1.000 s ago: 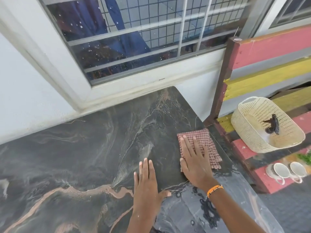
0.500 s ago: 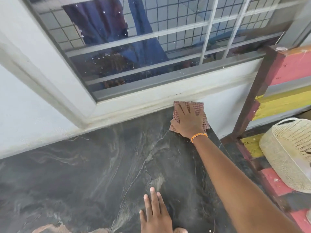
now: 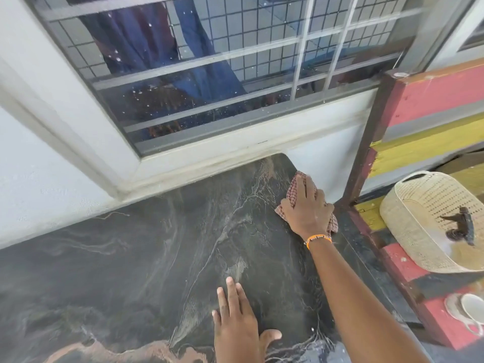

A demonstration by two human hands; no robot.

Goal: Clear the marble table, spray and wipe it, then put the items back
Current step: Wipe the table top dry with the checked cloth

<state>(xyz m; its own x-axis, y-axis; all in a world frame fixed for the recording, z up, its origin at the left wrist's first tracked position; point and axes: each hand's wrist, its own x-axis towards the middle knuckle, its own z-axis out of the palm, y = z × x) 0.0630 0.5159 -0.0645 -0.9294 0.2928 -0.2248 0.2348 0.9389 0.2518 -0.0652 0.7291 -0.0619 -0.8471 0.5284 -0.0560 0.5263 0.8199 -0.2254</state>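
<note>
The dark marble table (image 3: 131,258) with pale veins fills the lower left and middle of the view, set against the wall under a window. My right hand (image 3: 307,209) presses a red checked cloth (image 3: 292,189) flat against the table's right edge near its far corner, fingers spread over it. An orange bracelet is on that wrist. My left hand (image 3: 237,320) rests flat on the marble near the front, fingers straight, holding nothing.
A red and yellow painted wooden bench (image 3: 408,263) stands right of the table. On it lie a cream perforated basket (image 3: 419,226) with a dark object (image 3: 461,226) inside and white cups (image 3: 471,309). A barred window (image 3: 235,61) is behind the table.
My right hand has drawn the cloth back from the far corner by the wall, along the right edge toward me. My left hand stays planted on the marble.
</note>
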